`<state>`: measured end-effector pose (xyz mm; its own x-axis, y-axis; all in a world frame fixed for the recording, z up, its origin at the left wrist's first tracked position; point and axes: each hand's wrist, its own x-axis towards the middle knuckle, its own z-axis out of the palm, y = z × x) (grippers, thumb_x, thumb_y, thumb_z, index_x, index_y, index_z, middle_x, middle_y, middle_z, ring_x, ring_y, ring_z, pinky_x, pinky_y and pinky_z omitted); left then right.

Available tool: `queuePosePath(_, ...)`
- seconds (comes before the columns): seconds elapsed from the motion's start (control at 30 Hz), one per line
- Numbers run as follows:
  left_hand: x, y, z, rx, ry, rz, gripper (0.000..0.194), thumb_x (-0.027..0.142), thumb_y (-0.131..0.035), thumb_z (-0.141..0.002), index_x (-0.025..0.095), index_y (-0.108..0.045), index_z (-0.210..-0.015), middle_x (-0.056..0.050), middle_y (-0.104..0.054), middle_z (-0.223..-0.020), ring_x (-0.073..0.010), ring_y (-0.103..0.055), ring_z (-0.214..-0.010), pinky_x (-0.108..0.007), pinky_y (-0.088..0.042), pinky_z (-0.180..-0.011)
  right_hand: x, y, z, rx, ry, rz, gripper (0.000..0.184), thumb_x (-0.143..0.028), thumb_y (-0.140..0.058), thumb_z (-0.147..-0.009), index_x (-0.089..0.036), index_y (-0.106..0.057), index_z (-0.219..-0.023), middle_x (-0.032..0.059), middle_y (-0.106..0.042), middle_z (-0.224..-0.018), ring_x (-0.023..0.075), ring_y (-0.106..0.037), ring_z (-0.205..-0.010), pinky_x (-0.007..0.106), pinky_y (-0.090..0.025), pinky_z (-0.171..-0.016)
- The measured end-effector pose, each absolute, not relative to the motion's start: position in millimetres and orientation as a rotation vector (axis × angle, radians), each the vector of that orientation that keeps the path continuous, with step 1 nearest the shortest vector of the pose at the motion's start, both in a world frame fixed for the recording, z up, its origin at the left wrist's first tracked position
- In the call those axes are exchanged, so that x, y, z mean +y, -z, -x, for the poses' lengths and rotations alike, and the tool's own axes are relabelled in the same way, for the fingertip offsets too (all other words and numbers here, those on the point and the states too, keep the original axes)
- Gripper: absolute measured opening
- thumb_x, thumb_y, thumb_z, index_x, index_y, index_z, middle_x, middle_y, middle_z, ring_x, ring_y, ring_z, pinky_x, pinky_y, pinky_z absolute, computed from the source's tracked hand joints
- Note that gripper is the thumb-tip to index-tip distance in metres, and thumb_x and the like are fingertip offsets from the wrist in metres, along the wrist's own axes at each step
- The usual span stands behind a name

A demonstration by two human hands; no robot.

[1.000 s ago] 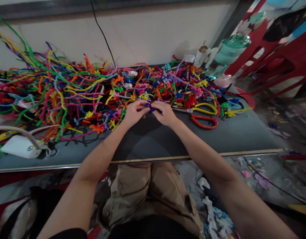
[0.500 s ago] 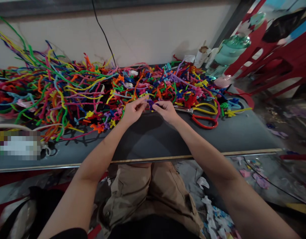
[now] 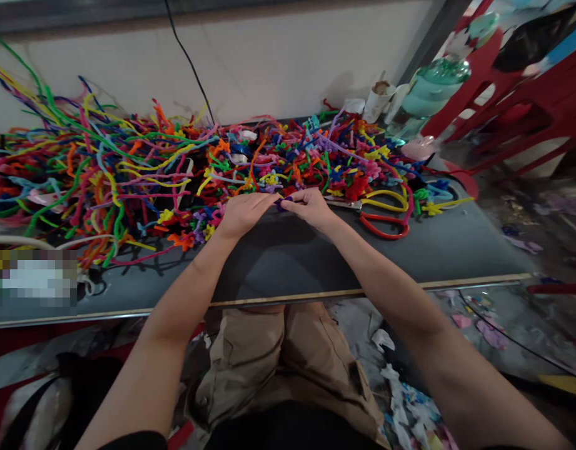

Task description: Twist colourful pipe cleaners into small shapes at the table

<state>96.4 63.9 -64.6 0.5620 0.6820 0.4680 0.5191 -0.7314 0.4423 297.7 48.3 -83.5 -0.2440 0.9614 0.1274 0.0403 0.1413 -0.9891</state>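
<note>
A small dark-purple twisted pipe cleaner (image 3: pixel 282 203) sits at the fingertips of both hands, just above the front edge of the pile. My left hand (image 3: pixel 245 211) is turned with its back up, and its fingertips close on the left side of the piece. The thumb and fingers of my right hand (image 3: pixel 311 206) pinch its right side. Most of the piece is hidden by the fingers. Close to the right hand lie scissors (image 3: pixel 386 215) with one yellow and one red handle.
A tangled heap of colourful pipe cleaners (image 3: pixel 142 156) runs along the back of the dark table (image 3: pixel 288 262). A paper cup (image 3: pixel 378 103) and a green plastic bottle (image 3: pixel 431 94) stand at back right. A black cable (image 3: pixel 187 53) hangs by the wall. Red chairs (image 3: pixel 531 106) are at right.
My left hand came slightly off the purple piece, then turned back-up and came back to it. My right hand kept its pinch. The view shifted a little.
</note>
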Motion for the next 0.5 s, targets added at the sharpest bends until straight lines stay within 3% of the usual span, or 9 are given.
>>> queuePosePath(0.27, 64.1, 55.6, -93.6, 0.948, -0.894, -2.481, 0.018, 0.037, -0.057, -0.089, 0.026, -0.07, -0.093, -0.007, -0.069, -0.088, -0.0201, -0.065, -0.093, -0.033, -0.048, -0.086, 50.5, 88.5, -300.5, -1.556, -1.474, 0.913, 0.053, -0.069, -0.066, -0.07, -0.018, -0.053, -0.065, -0.0113, -0.026, -0.044, 0.0044, -0.019, -0.04, 0.022, -0.014, -0.039)
queuePosePath(0.37, 65.9, 56.3, -96.5, 0.916, -0.782, -2.634, 0.024, 0.034, -0.049, -0.092, 0.023, -0.069, -0.086, -0.008, -0.067, -0.083, -0.0196, -0.064, -0.087, -0.032, -0.047, -0.081, 50.7, 85.4, -302.4, -1.674, -1.241, 1.003, 0.05, -0.066, -0.063, -0.075, -0.017, -0.06, -0.069, -0.0075, -0.035, -0.048, 0.0064, -0.027, -0.045, 0.023, -0.021, -0.043)
queuePosePath(0.5, 66.1, 61.9, -107.3, 0.973, -0.785, -2.673, 0.029, 0.034, -0.047, -0.091, 0.019, -0.066, -0.077, -0.008, -0.064, -0.075, -0.0193, -0.061, -0.076, -0.03, -0.045, -0.071, 46.0, 78.9, -304.6, -1.87, -0.637, 1.156, 0.039, -0.048, -0.059, -0.086, -0.017, -0.062, -0.063, -0.0018, -0.046, -0.055, 0.0103, -0.041, -0.054, 0.026, -0.032, -0.054)
